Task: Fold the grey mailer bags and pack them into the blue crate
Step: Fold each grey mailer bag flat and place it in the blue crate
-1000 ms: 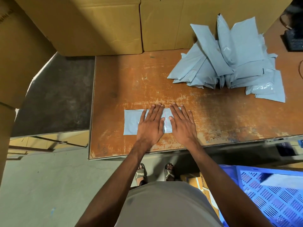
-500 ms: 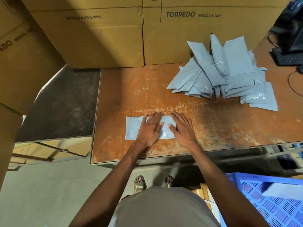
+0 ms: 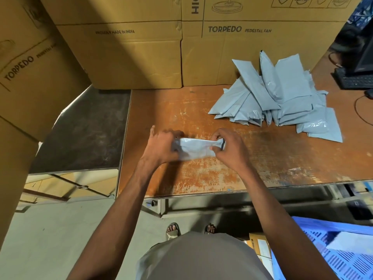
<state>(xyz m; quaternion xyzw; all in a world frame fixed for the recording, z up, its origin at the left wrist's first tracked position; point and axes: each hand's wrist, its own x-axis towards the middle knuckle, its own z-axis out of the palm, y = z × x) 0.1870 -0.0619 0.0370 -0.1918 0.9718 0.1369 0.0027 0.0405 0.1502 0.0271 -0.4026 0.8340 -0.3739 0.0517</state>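
1. Head view: both hands hold one folded grey mailer bag (image 3: 196,148) just above the near part of the wooden table (image 3: 262,158). The left hand (image 3: 161,147) grips its left end and the right hand (image 3: 228,150) pinches its right end.
2. The step in hand looks like the last fold, or the lift-off.
3. Next, I judge, the bag must be carried down and right into the blue crate (image 3: 343,257) without springing open.
4. A pile of mailer bags (image 3: 282,98) waits at the far right.

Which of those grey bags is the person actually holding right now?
The folded bag near the table's front edge, gripped at its ends by the left hand and right hand. The others lie untouched in the pile at the back.
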